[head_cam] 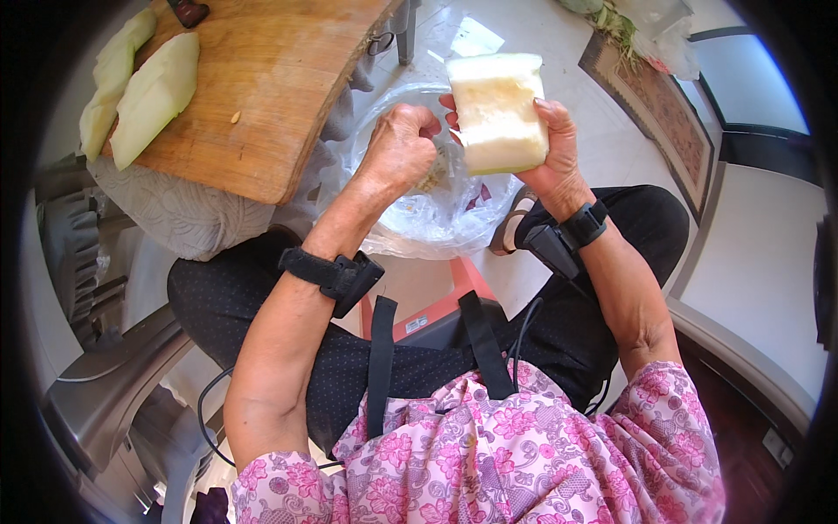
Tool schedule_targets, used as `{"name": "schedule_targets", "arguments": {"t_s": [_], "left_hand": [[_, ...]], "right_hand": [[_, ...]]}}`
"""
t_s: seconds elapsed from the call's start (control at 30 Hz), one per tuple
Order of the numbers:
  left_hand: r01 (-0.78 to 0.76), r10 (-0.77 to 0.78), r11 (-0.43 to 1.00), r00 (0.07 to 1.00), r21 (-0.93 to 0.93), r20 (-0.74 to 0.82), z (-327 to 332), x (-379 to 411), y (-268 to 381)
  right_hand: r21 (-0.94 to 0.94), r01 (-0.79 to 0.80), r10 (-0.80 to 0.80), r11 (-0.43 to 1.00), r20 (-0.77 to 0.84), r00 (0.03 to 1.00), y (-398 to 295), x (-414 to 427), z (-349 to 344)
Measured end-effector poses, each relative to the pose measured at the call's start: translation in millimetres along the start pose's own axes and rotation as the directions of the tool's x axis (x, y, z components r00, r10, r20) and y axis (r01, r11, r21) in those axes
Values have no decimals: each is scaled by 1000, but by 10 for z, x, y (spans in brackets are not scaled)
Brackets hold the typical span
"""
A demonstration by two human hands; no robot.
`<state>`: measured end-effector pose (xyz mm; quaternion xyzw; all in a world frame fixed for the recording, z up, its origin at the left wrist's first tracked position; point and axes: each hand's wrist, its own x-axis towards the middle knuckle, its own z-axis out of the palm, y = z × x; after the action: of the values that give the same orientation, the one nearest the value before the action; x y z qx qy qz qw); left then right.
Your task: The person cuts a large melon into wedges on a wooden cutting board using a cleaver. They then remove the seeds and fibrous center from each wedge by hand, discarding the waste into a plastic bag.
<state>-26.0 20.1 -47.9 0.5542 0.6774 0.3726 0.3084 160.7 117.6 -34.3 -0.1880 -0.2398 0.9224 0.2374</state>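
My right hand (560, 154) grips a thick chunk of pale-fleshed melon or gourd (501, 118), thumb on its right side and fingertips showing at its left. Thin green rind shows along the chunk's top and bottom edges. Just left of it, my left hand (402, 141) is curled with the fingers folded in; nothing shows inside it, though the palm is hidden. Both hands are above an opened clear plastic bag (419, 226) on the floor. Pale seeds or pulp (429, 180) and a dark purple scrap (481, 196) lie in the bag.
On the left, a wooden board (262, 85) bears two pale green melon pieces (157, 98), a seed (235, 118) and a dark red handle (188, 12). The board rests on a quilted cloth (190, 209). A patterned mat (648, 111) and leafy vegetables (619, 33) lie at the upper right.
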Motion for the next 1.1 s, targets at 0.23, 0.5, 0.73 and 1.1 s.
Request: {"name": "schedule_targets", "arguments": {"t_s": [0.23, 0.5, 0.73, 1.1], "left_hand": [[251, -243, 941, 968, -226, 60, -58, 19, 43], [450, -273, 652, 890, -610, 365, -276, -25, 345], [439, -240, 641, 894, -630, 380, -253, -27, 282], [442, -293, 662, 896, -605, 334, -291, -21, 321]], "right_hand": [[-35, 18, -19, 999, -44, 999, -37, -23, -54], [-40, 50, -54, 998, -124, 991, -45, -4, -34], [8, 38, -36, 999, -151, 988, -8, 33, -37], [168, 18, 4, 986, -129, 992, 36, 30, -17]]}}
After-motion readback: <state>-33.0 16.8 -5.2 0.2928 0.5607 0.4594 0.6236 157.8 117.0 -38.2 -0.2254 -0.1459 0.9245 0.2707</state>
